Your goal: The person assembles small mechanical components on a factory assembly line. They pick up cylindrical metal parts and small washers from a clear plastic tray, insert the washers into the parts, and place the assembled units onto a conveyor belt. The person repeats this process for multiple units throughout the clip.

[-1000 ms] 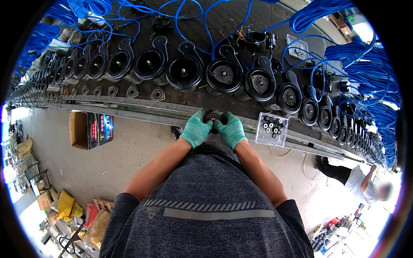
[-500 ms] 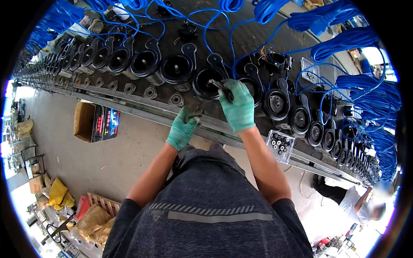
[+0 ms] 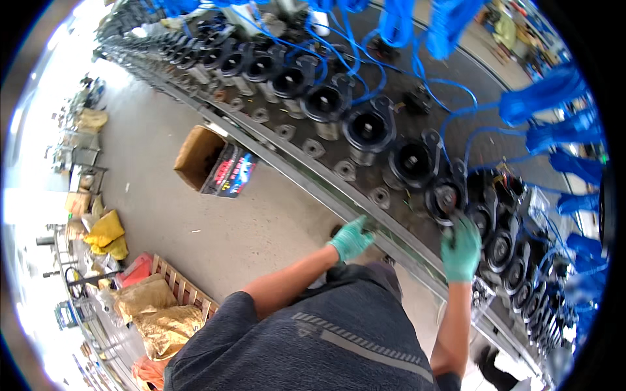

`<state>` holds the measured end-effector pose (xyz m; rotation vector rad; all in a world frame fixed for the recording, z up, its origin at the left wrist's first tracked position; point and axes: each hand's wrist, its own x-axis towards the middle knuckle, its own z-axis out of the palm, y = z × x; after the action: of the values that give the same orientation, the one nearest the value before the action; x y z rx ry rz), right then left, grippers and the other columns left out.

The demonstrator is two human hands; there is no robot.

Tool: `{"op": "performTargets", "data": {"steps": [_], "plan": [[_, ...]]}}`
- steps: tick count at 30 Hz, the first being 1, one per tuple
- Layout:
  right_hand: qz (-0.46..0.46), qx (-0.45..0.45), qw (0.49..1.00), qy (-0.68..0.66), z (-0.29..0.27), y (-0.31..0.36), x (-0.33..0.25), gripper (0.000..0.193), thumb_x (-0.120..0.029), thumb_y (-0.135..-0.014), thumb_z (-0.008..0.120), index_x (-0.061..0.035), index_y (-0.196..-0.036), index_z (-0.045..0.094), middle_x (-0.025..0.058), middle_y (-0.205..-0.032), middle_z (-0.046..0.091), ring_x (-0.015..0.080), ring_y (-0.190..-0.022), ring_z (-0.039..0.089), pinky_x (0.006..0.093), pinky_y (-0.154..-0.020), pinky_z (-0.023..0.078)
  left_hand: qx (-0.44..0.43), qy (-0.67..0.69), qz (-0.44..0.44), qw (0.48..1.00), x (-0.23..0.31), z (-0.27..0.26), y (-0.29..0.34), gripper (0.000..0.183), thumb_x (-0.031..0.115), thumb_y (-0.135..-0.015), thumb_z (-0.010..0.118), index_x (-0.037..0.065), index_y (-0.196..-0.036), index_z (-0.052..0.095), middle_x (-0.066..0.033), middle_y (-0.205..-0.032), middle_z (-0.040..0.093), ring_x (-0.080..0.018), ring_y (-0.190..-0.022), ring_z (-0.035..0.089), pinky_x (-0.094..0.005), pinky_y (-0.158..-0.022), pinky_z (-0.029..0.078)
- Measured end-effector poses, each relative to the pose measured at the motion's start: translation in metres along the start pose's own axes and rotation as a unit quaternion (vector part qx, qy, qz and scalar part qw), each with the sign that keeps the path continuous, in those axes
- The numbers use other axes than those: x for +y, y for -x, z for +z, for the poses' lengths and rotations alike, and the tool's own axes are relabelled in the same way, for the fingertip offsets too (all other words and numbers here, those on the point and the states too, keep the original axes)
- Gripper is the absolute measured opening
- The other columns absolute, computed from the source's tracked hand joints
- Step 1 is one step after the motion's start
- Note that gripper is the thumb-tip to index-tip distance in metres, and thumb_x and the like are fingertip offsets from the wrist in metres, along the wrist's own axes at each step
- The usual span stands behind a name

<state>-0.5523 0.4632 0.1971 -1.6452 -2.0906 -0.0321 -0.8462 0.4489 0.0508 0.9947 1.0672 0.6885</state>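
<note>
A round, black, glossy-rimmed housing (image 3: 430, 212) stands on the dark workbench (image 3: 417, 225) with its open face up. A rounded black tab (image 3: 460, 171) projects from its rim toward the upper right. Inside sits a greyish disc (image 3: 445, 197) with a reddish tint, its details blurred. The housing takes its place in a long row, between two similar black housings. The green-gloved right hand (image 3: 462, 247) is at its lower right rim, covering part of it; whether the fingertips touch it cannot be told.
</note>
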Motion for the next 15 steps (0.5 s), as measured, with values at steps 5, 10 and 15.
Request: {"op": "performTargets", "data": {"steps": [5,10,15], "plan": [[0.437,0.141,0.883,-0.102,-0.012,0.162,0.09,0.029,-0.01,-0.097,0.064,0.0019,-0.123,0.063,0.0191,-0.121,0.066,0.0252,-0.103,0.061,0.0366,-0.092,0.049,0.036,-0.073,-0.022,0.996,-0.017,-0.009,-0.008,0.044,-0.001,-0.094,0.059,-0.003,-0.138,0.052,-0.0117,-0.129,0.066,-0.0192,-0.118,0.063,-0.0298,-0.102,0.049],[0.47,-0.214,0.832,0.202,0.025,0.267,0.128,0.072,-0.042,-0.09,0.071,0.002,-0.144,0.049,0.0262,-0.143,0.055,0.0391,-0.131,0.054,0.0434,-0.109,0.044,0.008,-0.073,-0.081,0.994,0.047,-0.004,0.01,0.046,0.0,-0.094,0.059,-0.003,-0.14,0.052,-0.0141,-0.132,0.065,-0.022,-0.122,0.061,-0.0334,-0.104,0.048],[0.527,-0.19,0.818,0.132,0.042,0.251,0.146,0.075,-0.026,-0.086,0.074,0.005,-0.147,0.042,0.0273,-0.147,0.051,0.0391,-0.134,0.052,0.0423,-0.112,0.043,0.043,-0.098,-0.046,0.993,0.034,-0.005,0.0,0.044,-0.001,-0.095,0.058,-0.002,-0.139,0.053,-0.0135,-0.132,0.065,-0.0209,-0.121,0.061,-0.0335,-0.106,0.047]]}}
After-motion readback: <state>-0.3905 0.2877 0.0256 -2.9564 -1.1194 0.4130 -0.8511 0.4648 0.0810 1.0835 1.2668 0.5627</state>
